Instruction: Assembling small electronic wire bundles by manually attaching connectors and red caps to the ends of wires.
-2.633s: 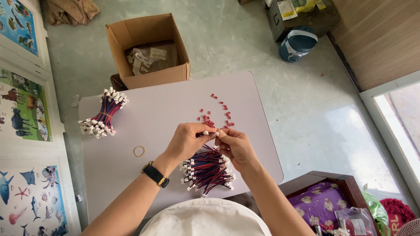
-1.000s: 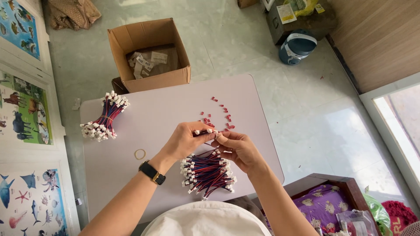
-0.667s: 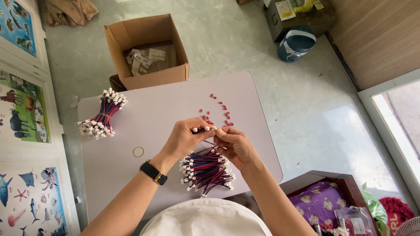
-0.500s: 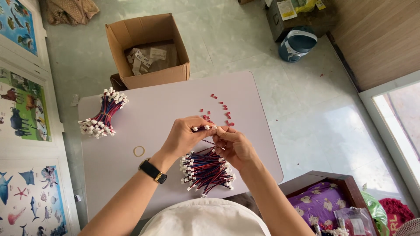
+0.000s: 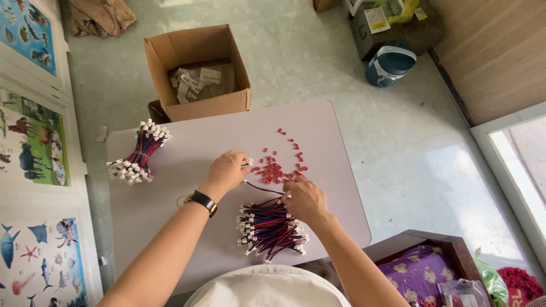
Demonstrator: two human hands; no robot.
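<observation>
Our left hand (image 5: 227, 170) pinches a white-tipped wire (image 5: 263, 188) running toward our right hand (image 5: 304, 199). The right hand's fingers are curled; we cannot tell their hold. Red connectors (image 5: 276, 167) lie just beyond both hands, mid-bench (image 5: 187, 210).

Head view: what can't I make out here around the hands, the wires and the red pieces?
- Left hand: its fingertips curl over a white connector; the grip is hidden.
- Right hand: its palm faces down, hiding what the fingers pinch.
- Small red pieces: too small to tell their shape.
- Loose wire pile: partly covered by the right hand.
- Cardboard box: the paper slips inside are too small to tell apart.
</observation>
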